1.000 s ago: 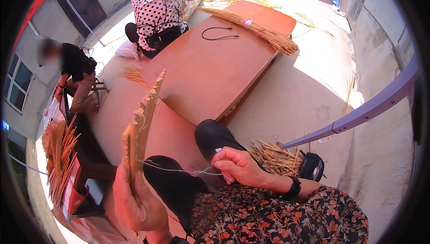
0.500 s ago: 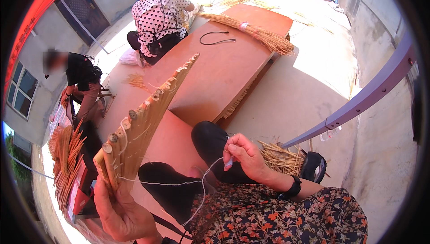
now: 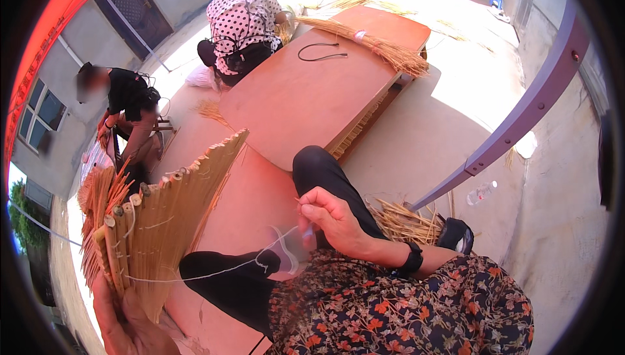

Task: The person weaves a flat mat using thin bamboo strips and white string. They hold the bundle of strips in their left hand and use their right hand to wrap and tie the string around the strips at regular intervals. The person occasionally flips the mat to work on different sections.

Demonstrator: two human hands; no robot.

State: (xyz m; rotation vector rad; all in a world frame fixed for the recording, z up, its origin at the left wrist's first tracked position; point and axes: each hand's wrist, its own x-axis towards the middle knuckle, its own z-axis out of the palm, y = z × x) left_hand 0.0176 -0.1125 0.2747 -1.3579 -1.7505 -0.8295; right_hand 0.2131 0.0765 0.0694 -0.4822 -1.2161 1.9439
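Observation:
My left hand [image 3: 130, 319] grips the lower left end of a panel of straw stalks [image 3: 163, 218] stitched side by side, their cut ends along the upper edge. A thin white string [image 3: 185, 279] runs from the panel across my lap to my right hand [image 3: 332, 225]. That hand pinches the string and perhaps a small thin tool, too small to make out, between thumb and forefinger, with a pale bluish wrapping on a finger. My dark-trousered legs and floral-covered lap lie beneath.
Tan boards [image 3: 273, 107] carry a tied straw bundle [image 3: 390, 52] and black loop. Two people [image 3: 241, 29] [image 3: 130, 101] work ahead and left. Reddish stalks [image 3: 97, 218] lie left; loose straw [image 3: 403, 225], a bottle [image 3: 482, 192] and a curved metal leg [image 3: 534, 94] are right.
My left hand has moved left and downward, swinging the panel toward a broader, more face-on angle. My right hand has risen slightly, drawing the string across my lap.

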